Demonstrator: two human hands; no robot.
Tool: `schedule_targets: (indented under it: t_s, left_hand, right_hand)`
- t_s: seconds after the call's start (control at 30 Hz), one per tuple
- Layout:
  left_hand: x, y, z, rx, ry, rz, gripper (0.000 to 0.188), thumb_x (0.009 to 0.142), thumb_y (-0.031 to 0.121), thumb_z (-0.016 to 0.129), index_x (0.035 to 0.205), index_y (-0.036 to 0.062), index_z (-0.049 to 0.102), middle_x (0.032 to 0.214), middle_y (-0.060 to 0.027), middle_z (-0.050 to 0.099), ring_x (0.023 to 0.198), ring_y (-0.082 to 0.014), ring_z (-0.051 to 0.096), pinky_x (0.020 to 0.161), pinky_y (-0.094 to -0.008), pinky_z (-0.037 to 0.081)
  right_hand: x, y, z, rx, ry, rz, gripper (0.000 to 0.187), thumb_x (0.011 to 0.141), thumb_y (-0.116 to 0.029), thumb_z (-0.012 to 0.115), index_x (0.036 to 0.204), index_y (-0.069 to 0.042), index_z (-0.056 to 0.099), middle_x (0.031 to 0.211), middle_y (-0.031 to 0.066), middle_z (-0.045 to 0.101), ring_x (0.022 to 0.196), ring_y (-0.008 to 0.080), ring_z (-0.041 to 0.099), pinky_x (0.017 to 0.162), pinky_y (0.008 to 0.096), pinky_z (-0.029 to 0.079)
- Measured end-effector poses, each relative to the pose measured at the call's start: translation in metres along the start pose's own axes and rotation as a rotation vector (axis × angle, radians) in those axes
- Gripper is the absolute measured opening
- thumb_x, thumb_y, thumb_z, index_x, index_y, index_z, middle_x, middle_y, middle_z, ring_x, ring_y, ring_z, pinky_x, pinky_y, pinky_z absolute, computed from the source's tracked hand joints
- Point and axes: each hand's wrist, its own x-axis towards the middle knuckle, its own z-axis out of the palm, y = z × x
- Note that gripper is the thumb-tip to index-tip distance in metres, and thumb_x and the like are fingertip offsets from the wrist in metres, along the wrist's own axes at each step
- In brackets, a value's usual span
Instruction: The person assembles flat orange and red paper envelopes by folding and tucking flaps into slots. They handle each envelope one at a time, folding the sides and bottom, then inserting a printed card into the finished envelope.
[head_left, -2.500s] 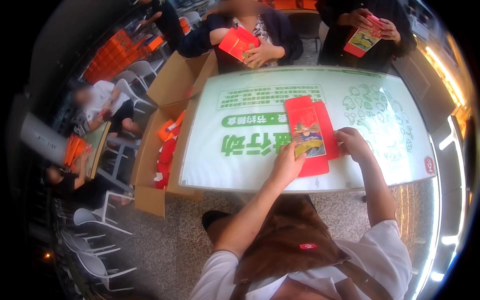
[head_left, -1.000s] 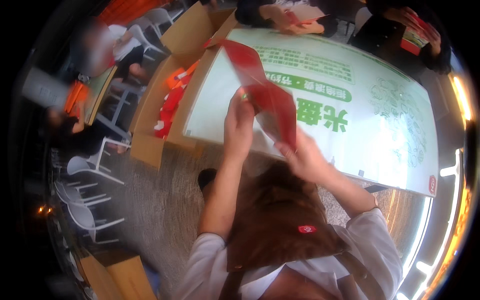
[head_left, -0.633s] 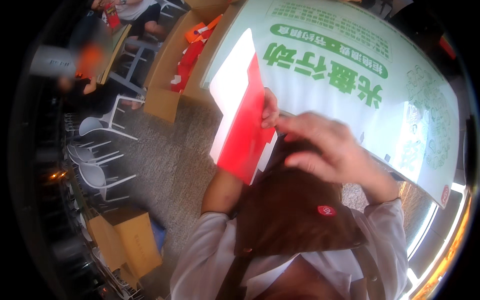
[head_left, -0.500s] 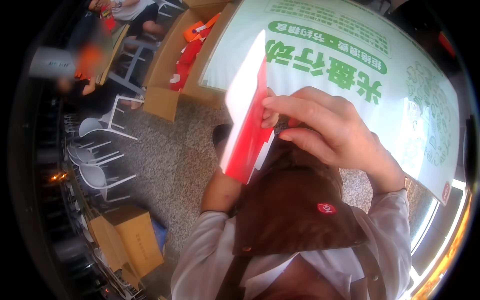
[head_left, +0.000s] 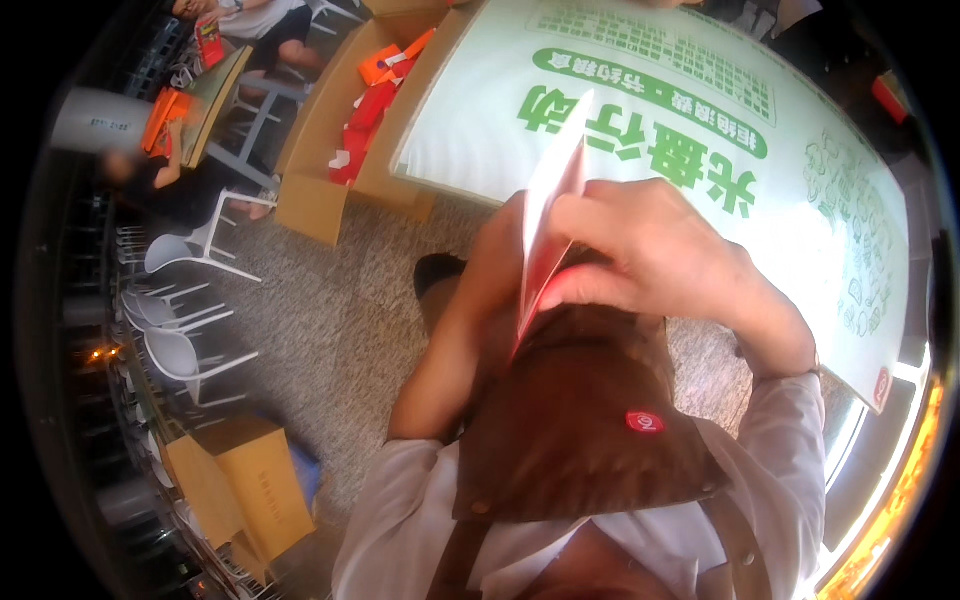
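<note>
A flat folded carton [head_left: 552, 195], white on the side I see and red along its edges, stands upright and nearly edge-on between my hands, above my brown apron. My left hand [head_left: 497, 245] is closed against its far left side, its fingertips hidden behind the carton. On the right, my right hand [head_left: 655, 245] has its fingers bent at the carton's edge and its thumb lower down against the red part. What lies inside the fold cannot be made out.
A table with a white and green printed cover [head_left: 470, 120] lies ahead. Beside it stands an open cardboard box [head_left: 308, 210] of red and orange cartons. White chairs [head_left: 175, 355] and another open box [head_left: 265, 490] are at left. Two people sit at a table [head_left: 215, 105] far left.
The carton has turned edge-on and shifted right; its broad red face no longer shows. My left hand has come up beside it, and my right fingers have closed in on its edge.
</note>
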Motion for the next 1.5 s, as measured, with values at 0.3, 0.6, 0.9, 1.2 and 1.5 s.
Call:
schedule_targets:
  t_s: [0.3, 0.6, 0.9, 1.2, 1.5]
  left_hand:
    - [-0.031, 0.019, 0.036, 0.481, 0.094, -0.012, 0.141, 0.065, 0.053, 0.091, 0.160, 0.0026, -0.001, 0.163, -0.0187, 0.020, 0.151, -0.0300, 0.022, 0.121, -0.0464, 0.021]
    - [-0.054, 0.017, 0.019, 0.625, 0.302, 0.162, 0.114, 0.083, 0.037, 0.083, 0.159, -0.0015, 0.007, 0.158, -0.0180, 0.032, 0.145, -0.0281, 0.034, 0.117, -0.0417, 0.027]
    - [-0.020, 0.020, 0.001, 0.794, 0.433, 0.248, 0.070, 0.093, 0.043, 0.071, 0.138, -0.0040, 0.049, 0.126, -0.0085, 0.059, 0.115, -0.0177, 0.056, 0.103, -0.0337, 0.042]
    - [0.013, 0.014, 0.007, 0.625, 0.525, 0.417, 0.045, 0.091, 0.023, 0.077, 0.124, -0.0016, 0.057, 0.115, -0.0062, 0.066, 0.105, -0.0138, 0.061, 0.094, -0.0295, 0.050]
    - [0.026, 0.018, 0.022, 0.699, 0.694, 0.516, 0.039, 0.090, 0.017, 0.078, 0.119, -0.0011, 0.059, 0.114, -0.0078, 0.068, 0.101, -0.0150, 0.064, 0.090, -0.0308, 0.053]
  right_hand:
    - [0.001, 0.011, -0.002, 0.080, -0.011, 0.060, 0.025, 0.078, -0.028, 0.083, 0.092, -0.012, 0.070, 0.081, 0.0052, 0.069, 0.071, 0.0258, 0.066, 0.063, 0.0342, 0.051]
    - [-0.001, 0.017, -0.012, 0.097, 0.108, 0.045, 0.032, 0.074, -0.029, 0.088, 0.083, -0.007, 0.066, 0.076, 0.0054, 0.067, 0.065, 0.0265, 0.063, 0.057, 0.0354, 0.047]
    - [0.000, 0.034, -0.022, 0.146, 0.177, -0.139, 0.030, 0.076, -0.024, 0.086, 0.086, -0.003, 0.068, 0.075, 0.0097, 0.065, 0.065, 0.0269, 0.062, 0.058, 0.0344, 0.048]
    - [-0.006, 0.041, -0.012, 0.464, 0.411, 0.004, 0.044, 0.077, -0.014, 0.087, 0.111, -0.003, 0.062, 0.090, 0.0050, 0.067, 0.081, 0.0158, 0.065, 0.075, 0.0306, 0.052]
    - [-0.003, 0.035, 0.038, 0.622, 0.456, 0.241, 0.082, 0.082, -0.013, 0.083, 0.147, 0.003, 0.036, 0.126, 0.0158, 0.063, 0.118, 0.0241, 0.060, 0.101, 0.0360, 0.048]
